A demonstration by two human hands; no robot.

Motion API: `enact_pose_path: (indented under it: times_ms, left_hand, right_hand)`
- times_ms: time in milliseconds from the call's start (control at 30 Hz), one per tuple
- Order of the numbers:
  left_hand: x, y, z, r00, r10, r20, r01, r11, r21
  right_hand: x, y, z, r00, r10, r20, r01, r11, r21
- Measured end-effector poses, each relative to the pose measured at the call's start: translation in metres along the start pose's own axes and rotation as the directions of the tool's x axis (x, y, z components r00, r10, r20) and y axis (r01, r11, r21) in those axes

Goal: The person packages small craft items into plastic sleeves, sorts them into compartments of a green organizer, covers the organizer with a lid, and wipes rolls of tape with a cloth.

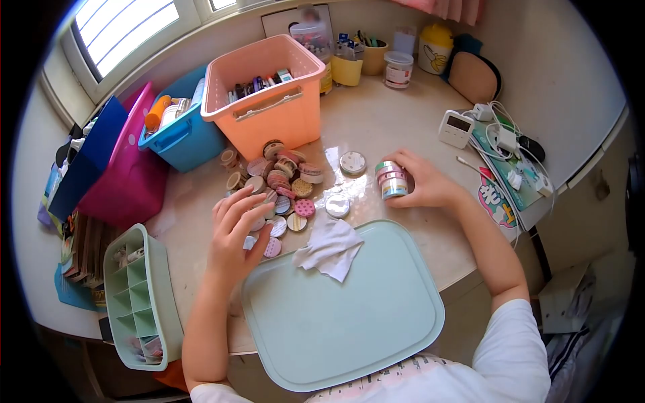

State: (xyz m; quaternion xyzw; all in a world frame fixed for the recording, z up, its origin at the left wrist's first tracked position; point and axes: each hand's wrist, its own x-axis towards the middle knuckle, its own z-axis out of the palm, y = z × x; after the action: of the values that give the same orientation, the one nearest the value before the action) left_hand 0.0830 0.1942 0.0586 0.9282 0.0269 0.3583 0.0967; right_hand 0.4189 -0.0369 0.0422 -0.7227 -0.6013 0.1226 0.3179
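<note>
My right hand [421,178] is wrapped round a short stack of washi tape rolls [392,181], with green, pink and pale patterned edges, standing on the desk. Over the near left edge of a loose pile of washi tape rolls [282,176] hovers my left hand [236,225], its fingers apart and nothing seen in them. Some rolls behind those fingers are hidden. Between the hands lie two single rolls, one farther back [353,163] and a whitish one [338,205] closer to me. A crumpled white cloth [329,247] rests partly on a pale green lid [342,316].
A divided green box [140,295] stands at the left. Behind the pile are an orange bin [275,117] of pens, a blue bin [191,144] and a magenta bin [127,171]. A white clock [456,129], cables and booklets lie at the right; jars line the back.
</note>
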Motion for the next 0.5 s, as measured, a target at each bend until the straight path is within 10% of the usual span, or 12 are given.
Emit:
enact_pose_path:
  times_ms: [500]
  left_hand:
    - [0.002,0.017,-0.004,0.994,0.07,0.081,-0.069,0.998,-0.008]
  right_hand:
    - [-0.013,-0.01,0.013,0.988,-0.049,-0.148,0.061,0.995,0.081]
